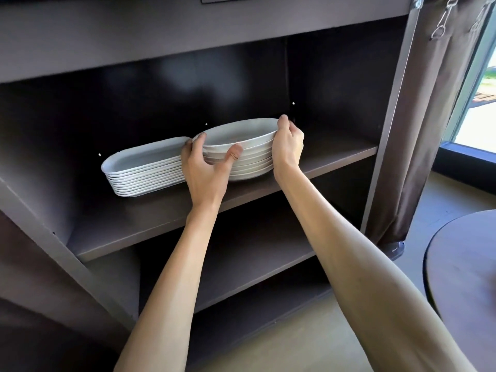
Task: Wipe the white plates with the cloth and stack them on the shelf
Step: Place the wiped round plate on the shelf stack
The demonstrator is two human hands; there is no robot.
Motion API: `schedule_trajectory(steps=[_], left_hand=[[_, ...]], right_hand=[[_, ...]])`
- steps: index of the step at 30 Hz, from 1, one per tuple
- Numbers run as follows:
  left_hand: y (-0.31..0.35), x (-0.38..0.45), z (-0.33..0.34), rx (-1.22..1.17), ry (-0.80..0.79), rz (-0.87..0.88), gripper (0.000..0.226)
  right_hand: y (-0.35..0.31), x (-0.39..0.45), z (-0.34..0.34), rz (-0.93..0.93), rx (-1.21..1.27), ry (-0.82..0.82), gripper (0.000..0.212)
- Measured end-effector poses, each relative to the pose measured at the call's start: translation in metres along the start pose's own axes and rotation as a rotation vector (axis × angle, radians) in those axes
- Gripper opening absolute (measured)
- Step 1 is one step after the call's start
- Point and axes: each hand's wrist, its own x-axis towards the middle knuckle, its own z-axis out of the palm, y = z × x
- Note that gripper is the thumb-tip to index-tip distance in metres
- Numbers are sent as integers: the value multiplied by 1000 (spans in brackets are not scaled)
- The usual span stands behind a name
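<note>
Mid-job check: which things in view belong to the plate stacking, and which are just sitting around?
Job:
round plate stack, top plate gripped by left hand and right hand
oblong plate stack beside it
middle shelf

Not the job:
curtain
round table
window

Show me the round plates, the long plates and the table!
round plates (249,167): head view, side of the stack.
long plates (145,159): head view, top plate's inside.
table (464,264): head view, bare top.

free: shelf (335,157) right of stack (241,157) | blocked: oblong stack (145,173) touching left
</note>
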Motion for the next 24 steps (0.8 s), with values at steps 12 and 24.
schedule_trajectory(steps=[12, 24], left_hand=[[-4, 1, 10, -125, 17, 0, 45], [-1, -5, 9, -29, -63, 50, 44]], right_hand=[[-1, -11, 7, -16, -25, 59, 39], [-15, -32, -1, 17, -131, -144, 74]])
